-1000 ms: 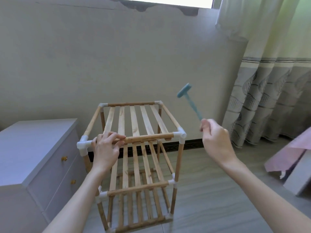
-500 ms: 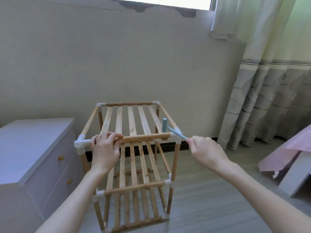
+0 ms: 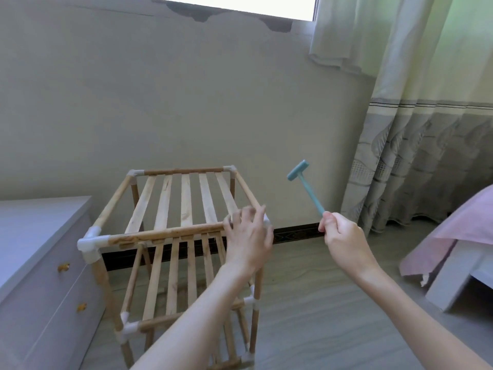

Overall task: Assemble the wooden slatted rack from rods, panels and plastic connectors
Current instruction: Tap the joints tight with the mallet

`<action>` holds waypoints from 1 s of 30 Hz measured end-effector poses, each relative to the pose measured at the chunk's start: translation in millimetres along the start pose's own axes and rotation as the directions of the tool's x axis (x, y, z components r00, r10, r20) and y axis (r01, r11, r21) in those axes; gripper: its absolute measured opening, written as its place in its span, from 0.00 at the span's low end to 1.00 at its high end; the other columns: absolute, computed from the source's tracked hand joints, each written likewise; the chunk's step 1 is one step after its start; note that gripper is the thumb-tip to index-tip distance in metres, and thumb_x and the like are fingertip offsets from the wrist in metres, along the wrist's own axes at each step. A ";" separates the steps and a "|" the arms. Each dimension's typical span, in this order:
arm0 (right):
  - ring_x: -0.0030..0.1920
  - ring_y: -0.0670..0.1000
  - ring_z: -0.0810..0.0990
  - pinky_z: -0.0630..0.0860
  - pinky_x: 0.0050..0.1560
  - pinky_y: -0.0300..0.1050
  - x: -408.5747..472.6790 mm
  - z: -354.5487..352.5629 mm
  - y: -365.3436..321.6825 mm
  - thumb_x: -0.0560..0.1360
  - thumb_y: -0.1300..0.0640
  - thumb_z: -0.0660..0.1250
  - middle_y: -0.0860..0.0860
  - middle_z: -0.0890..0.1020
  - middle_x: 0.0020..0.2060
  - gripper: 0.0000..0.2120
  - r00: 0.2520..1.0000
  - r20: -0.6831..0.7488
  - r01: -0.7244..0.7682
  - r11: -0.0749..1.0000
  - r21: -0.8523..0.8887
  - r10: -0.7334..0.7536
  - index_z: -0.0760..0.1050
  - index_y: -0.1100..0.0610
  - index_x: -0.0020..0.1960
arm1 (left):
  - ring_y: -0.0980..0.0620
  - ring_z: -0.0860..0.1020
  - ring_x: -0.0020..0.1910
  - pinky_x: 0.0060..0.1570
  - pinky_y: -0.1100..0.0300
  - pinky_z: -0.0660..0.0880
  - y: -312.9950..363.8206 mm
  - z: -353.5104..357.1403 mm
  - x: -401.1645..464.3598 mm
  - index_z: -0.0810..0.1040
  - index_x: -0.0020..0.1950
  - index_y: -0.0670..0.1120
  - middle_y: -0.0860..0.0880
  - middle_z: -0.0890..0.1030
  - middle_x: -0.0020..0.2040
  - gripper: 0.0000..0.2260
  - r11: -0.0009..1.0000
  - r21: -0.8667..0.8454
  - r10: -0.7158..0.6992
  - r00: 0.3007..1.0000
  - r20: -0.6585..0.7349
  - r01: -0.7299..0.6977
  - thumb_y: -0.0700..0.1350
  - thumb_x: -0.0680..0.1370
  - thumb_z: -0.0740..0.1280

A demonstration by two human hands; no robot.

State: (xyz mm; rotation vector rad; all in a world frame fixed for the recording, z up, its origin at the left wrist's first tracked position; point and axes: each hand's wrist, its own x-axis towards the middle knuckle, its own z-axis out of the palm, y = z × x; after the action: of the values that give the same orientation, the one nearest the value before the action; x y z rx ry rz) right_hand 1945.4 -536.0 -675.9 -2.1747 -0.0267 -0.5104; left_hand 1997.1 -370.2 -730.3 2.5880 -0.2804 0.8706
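Room: pale wall, grey plank floor point(image 3: 306, 303), curtain point(image 3: 426, 129) at right, lilac drawer unit point(image 3: 40, 263) at left, pink-covered bed point(image 3: 466, 222) at far right; wooden slatted rack point(image 3: 176, 209) standing on the floor just beside the drawer unit — three slatted tiers in place, rods seated in white plastic connectors point(image 3: 89, 243) at every visible corner; assembly judged nearly complete, only tapping joints tight likely left; left hand point(image 3: 249, 237) over the front right top corner, blurred, whether it grips the rod cannot be told; right hand point(image 3: 344, 236) clenched round the handle of a small teal hammer point(image 3: 305, 186), raised — head clear of the rack.
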 end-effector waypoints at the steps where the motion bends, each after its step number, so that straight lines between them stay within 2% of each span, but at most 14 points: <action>1: 0.28 0.49 0.66 0.63 0.31 0.45 1.3 -1.2 2.1 0.82 0.54 0.51 0.49 0.69 0.25 0.18 1.000 0.012 -0.006 1.000 -0.008 0.006 0.69 0.57 0.35 | 0.46 0.67 0.63 0.64 0.53 0.53 0.2 6.9 0.6 0.73 0.65 0.49 0.47 0.71 0.58 0.17 0.998 -0.057 -0.016 1.000 0.017 0.017 0.53 0.79 0.58; 4: 0.28 0.49 0.66 0.62 0.31 0.43 0.6 -1.0 7.8 0.82 0.53 0.52 0.48 0.68 0.25 0.18 0.995 0.095 -0.003 0.999 -0.049 0.008 0.69 0.56 0.36 | 0.52 0.69 0.54 0.54 0.60 0.50 -7.1 8.0 1.5 0.78 0.53 0.50 0.52 0.69 0.47 0.10 0.973 -0.229 -0.039 0.997 -0.059 0.025 0.54 0.77 0.65; 8: 0.27 0.47 0.65 0.61 0.29 0.42 -4.2 8.5 13.7 0.82 0.54 0.52 0.47 0.68 0.25 0.17 0.977 0.212 0.006 0.993 -0.116 0.018 0.70 0.56 0.37 | 0.57 0.66 0.50 0.51 0.60 0.52 -25.7 -9.0 -6.3 0.77 0.44 0.52 0.55 0.68 0.45 0.16 0.947 -0.322 -0.004 1.000 0.019 0.010 0.64 0.69 0.68; 11: 0.28 0.47 0.66 0.62 0.31 0.43 -6.9 16.6 3.5 0.82 0.53 0.51 0.47 0.68 0.26 0.18 0.953 0.301 0.035 0.983 -0.182 0.022 0.69 0.54 0.36 | 0.60 0.70 0.40 0.47 0.62 0.63 -50.8 -36.8 -15.4 0.75 0.36 0.51 0.55 0.70 0.39 0.18 0.847 -0.528 -0.033 0.997 0.067 0.064 0.66 0.66 0.66; 13: 0.29 0.47 0.67 0.62 0.31 0.43 -9.9 20.5 -9.7 0.82 0.53 0.51 0.47 0.69 0.27 0.18 0.932 0.362 0.088 0.978 -0.187 -0.015 0.69 0.54 0.36 | 0.58 0.70 0.36 0.44 0.64 0.65 -74.0 -55.0 -23.5 0.73 0.35 0.51 0.55 0.71 0.36 0.17 0.856 -0.513 -0.052 0.997 0.054 0.072 0.65 0.68 0.66; 17: 0.35 0.48 0.74 0.72 0.39 0.45 -23.1 38.8 -39.1 0.82 0.49 0.50 0.48 0.77 0.35 0.16 0.847 0.519 0.257 0.943 -0.210 -0.115 0.70 0.53 0.40 | 0.55 0.69 0.47 0.61 0.48 0.60 -116.2 -79.4 -52.0 0.74 0.38 0.50 0.56 0.74 0.39 0.13 0.979 -0.203 -0.036 0.993 -0.115 0.012 0.59 0.73 0.63; 19: 0.38 0.49 0.76 0.74 0.40 0.46 -23.8 44.6 -61.6 0.82 0.48 0.50 0.49 0.78 0.38 0.16 0.813 0.551 0.370 0.897 -0.241 -0.187 0.69 0.50 0.40 | 0.53 0.71 0.50 0.60 0.46 0.67 -130.2 -89.8 -65.7 0.76 0.40 0.47 0.55 0.74 0.44 0.11 0.981 -0.191 -0.063 0.977 -0.206 0.024 0.54 0.74 0.67; 21: 0.31 0.45 0.73 0.69 0.32 0.41 -18.1 50.4 -83.5 0.82 0.49 0.50 0.46 0.75 0.31 0.16 0.840 0.420 0.417 0.904 -0.094 -0.344 0.67 0.49 0.38 | 0.51 0.73 0.52 0.56 0.48 0.73 -138.0 -98.8 -74.2 0.77 0.43 0.47 0.55 0.74 0.47 0.05 0.945 -0.308 -0.187 0.956 -0.224 0.113 0.48 0.75 0.69; 23: 0.22 0.43 0.67 0.62 0.26 0.35 -22.9 59.9 -98.2 0.81 0.51 0.51 0.44 0.68 0.23 0.14 0.887 0.133 0.410 0.888 0.209 -0.442 0.67 0.50 0.38 | 0.53 0.75 0.53 0.56 0.48 0.75 -144.9 -100.5 -80.3 0.77 0.46 0.48 0.54 0.75 0.50 0.02 0.929 -0.348 -0.216 0.948 -0.235 0.126 0.43 0.75 0.68; 24: 0.20 0.43 0.66 0.61 0.24 0.33 -28.5 70.1 -96.0 0.81 0.51 0.51 0.45 0.67 0.22 0.13 0.887 0.086 0.423 0.875 0.237 -0.453 0.66 0.50 0.39 | 0.54 0.75 0.55 0.58 0.49 0.74 -146.7 -100.1 -82.9 0.76 0.48 0.48 0.53 0.76 0.51 0.03 0.929 -0.353 -0.204 0.950 -0.237 0.111 0.43 0.76 0.67; 25: 0.20 0.43 0.67 0.61 0.23 0.34 -35.6 82.8 -91.3 0.81 0.50 0.50 0.45 0.67 0.23 0.12 0.881 0.137 0.424 0.883 0.201 -0.454 0.65 0.49 0.40 | 0.56 0.74 0.57 0.60 0.50 0.73 -148.3 -99.3 -84.7 0.76 0.49 0.49 0.53 0.76 0.53 0.03 0.926 -0.365 -0.196 0.952 -0.237 0.100 0.43 0.76 0.66; 27: 0.27 0.43 0.70 0.67 0.28 0.40 -48.0 101.3 -76.4 0.82 0.49 0.48 0.46 0.71 0.30 0.12 0.819 0.493 0.406 0.903 -0.137 -0.293 0.66 0.51 0.45 | 0.53 0.73 0.61 0.63 0.51 0.70 -150.2 -97.9 -86.6 0.76 0.50 0.48 0.51 0.77 0.54 0.04 0.911 -0.399 -0.209 0.950 -0.234 0.102 0.42 0.76 0.67; 29: 0.30 0.45 0.72 0.71 0.31 0.42 -33.9 100.3 -71.4 0.82 0.50 0.49 0.47 0.73 0.32 0.14 0.801 0.531 0.431 0.882 -0.192 -0.276 0.69 0.52 0.44 | 0.51 0.74 0.61 0.63 0.51 0.70 -149.9 -96.8 -86.4 0.76 0.49 0.47 0.50 0.77 0.53 0.04 0.904 -0.414 -0.222 0.946 -0.235 0.109 0.40 0.76 0.67; 30: 0.27 0.44 0.70 0.70 0.28 0.40 -26.0 93.0 -77.6 0.82 0.51 0.50 0.47 0.73 0.29 0.14 0.842 0.418 0.403 0.913 -0.068 -0.341 0.69 0.52 0.42 | 0.51 0.74 0.61 0.63 0.51 0.70 -150.4 -96.5 -85.2 0.76 0.48 0.47 0.50 0.76 0.53 0.04 0.903 -0.416 -0.220 0.946 -0.240 0.105 0.40 0.76 0.68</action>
State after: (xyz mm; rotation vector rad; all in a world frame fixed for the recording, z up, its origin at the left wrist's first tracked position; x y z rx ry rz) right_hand 1938.8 -412.4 -675.8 -2.4040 -0.6699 -0.2771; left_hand 1924.7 -188.0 -757.7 2.0479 -0.1361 0.9890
